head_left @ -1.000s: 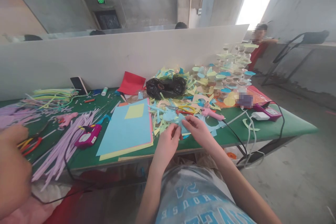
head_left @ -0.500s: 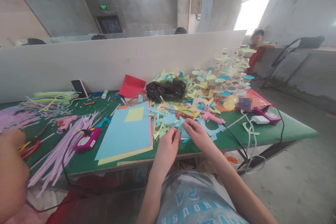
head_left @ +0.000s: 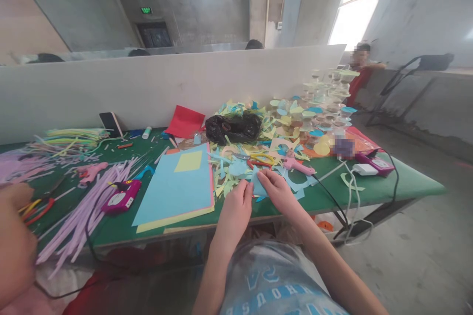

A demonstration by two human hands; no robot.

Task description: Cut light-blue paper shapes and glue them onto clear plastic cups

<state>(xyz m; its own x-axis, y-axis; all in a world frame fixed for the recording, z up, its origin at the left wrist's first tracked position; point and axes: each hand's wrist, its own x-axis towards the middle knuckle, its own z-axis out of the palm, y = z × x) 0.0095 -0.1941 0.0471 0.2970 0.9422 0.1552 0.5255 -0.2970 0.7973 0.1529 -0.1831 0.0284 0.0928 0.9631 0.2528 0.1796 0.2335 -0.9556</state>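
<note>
Both my hands meet over the front edge of the table, pinching a small piece of blue paper [head_left: 259, 186] between them. My left hand [head_left: 238, 202] grips its left side with thumb and fingers pressed together. From the right, my right hand [head_left: 275, 188] pinches its upper part. Just beyond lie red-and-yellow-handled scissors [head_left: 261, 160] and a pink glue gun [head_left: 298, 165], among blue and yellow paper scraps [head_left: 232, 170]. Left of my hands is a stack of coloured sheets with a blue sheet [head_left: 172, 192] on top and a small yellow piece [head_left: 188, 161] on it.
A black plastic bag [head_left: 234, 128] sits amid scraps. Clear cups with paper discs [head_left: 328, 113] stand stacked at the back right. Cables run from a purple box [head_left: 379, 163]. On the left are lilac strips [head_left: 79, 221], another purple box [head_left: 121, 197] and a co-worker's arm [head_left: 15, 246].
My hands stay in nearly the same place, still pinching the blue paper. The co-worker's arm at the left has shifted slightly further left.
</note>
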